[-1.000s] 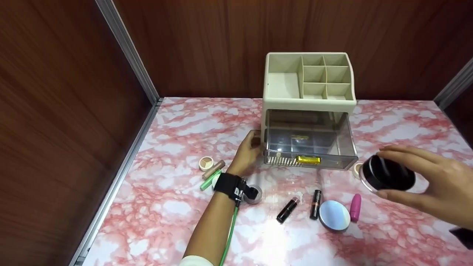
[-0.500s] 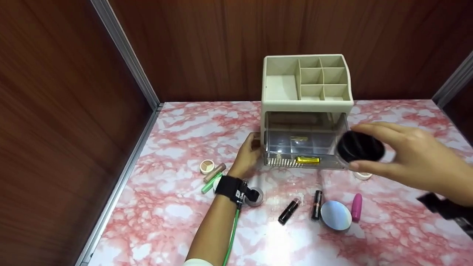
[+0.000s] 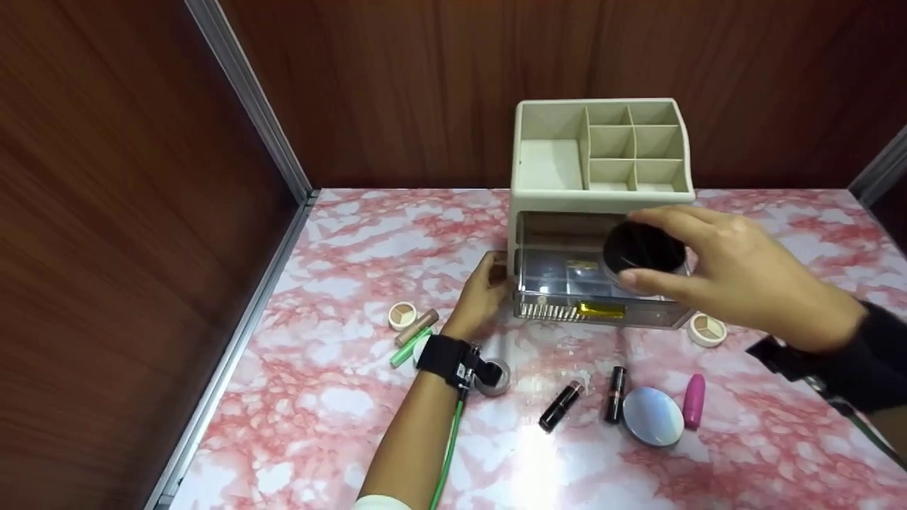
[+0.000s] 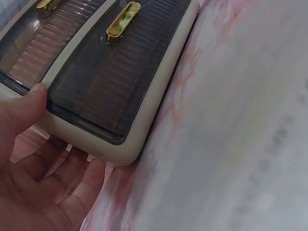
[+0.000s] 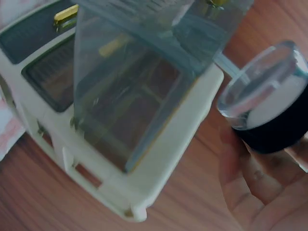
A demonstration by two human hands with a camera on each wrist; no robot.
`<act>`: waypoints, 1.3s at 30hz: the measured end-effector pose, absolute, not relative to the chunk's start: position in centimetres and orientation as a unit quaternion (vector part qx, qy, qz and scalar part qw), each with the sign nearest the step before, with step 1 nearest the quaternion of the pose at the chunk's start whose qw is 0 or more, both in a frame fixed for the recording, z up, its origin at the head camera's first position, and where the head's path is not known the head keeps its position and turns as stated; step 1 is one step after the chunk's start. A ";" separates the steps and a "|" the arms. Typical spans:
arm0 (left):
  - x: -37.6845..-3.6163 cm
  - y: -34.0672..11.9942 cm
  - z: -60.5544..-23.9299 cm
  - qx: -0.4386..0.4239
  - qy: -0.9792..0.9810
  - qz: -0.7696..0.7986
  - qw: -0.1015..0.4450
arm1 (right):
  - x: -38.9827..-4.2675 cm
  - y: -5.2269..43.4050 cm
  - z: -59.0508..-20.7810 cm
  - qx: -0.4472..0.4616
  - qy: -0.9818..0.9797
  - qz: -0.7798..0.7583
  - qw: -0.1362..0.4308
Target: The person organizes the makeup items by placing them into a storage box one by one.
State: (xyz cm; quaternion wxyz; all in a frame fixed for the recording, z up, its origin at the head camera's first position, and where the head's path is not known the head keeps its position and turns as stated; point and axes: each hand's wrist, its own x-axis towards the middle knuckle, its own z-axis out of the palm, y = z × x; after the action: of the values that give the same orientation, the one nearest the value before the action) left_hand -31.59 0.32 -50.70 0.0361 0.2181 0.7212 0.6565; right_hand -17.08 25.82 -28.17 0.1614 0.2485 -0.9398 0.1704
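My right hand [image 3: 737, 273] grips a clear round jar with a black lid [image 3: 646, 246] between thumb and fingers, over the right part of the pulled-out drawer. In the right wrist view the jar's thick clear base [image 5: 262, 82] shows pale contents. The see-through drawer [image 3: 560, 273] with a gold handle [image 3: 601, 309] juts from a cream makeup organizer [image 3: 602, 195]. My left hand [image 3: 476, 301] holds the organizer's left side low down. In the left wrist view its thumb [image 4: 29, 106] presses on the front frame and its fingers lie along the side.
Near the front lie two black lipstick tubes [image 3: 560, 406] [image 3: 616, 394], a round silvery compact [image 3: 652, 416] and a pink tube [image 3: 694, 401]. Three-colour pots [image 3: 403, 316] [image 3: 707, 330], brown [image 3: 417, 328] and green tubes [image 3: 411, 347] lie about. A small round pot [image 3: 494, 377] sits by my left wrist.
My right hand has carried the jar left and away from me, from beside the drawer to over it. The left hand keeps its hold on the organizer.
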 end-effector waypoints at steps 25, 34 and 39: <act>-31.8 0.3 -50.6 0.231 0.732 0.640 0.029 | -22.3 20.0 -30.1 0.274 -0.949 0.147 0.052; -31.7 0.6 -50.7 0.224 0.712 0.664 0.036 | -23.3 18.9 -30.3 0.263 -0.954 0.146 0.005; -31.8 0.6 -50.7 0.218 0.701 0.678 0.044 | -23.5 18.9 -30.6 0.263 -0.952 0.153 0.002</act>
State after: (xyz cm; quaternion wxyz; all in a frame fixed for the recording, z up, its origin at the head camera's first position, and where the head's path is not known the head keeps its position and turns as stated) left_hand -31.78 0.59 -50.74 0.0437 0.2178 0.7006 0.6781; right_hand -23.48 18.91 -30.61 0.0024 0.2635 -0.9525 0.1528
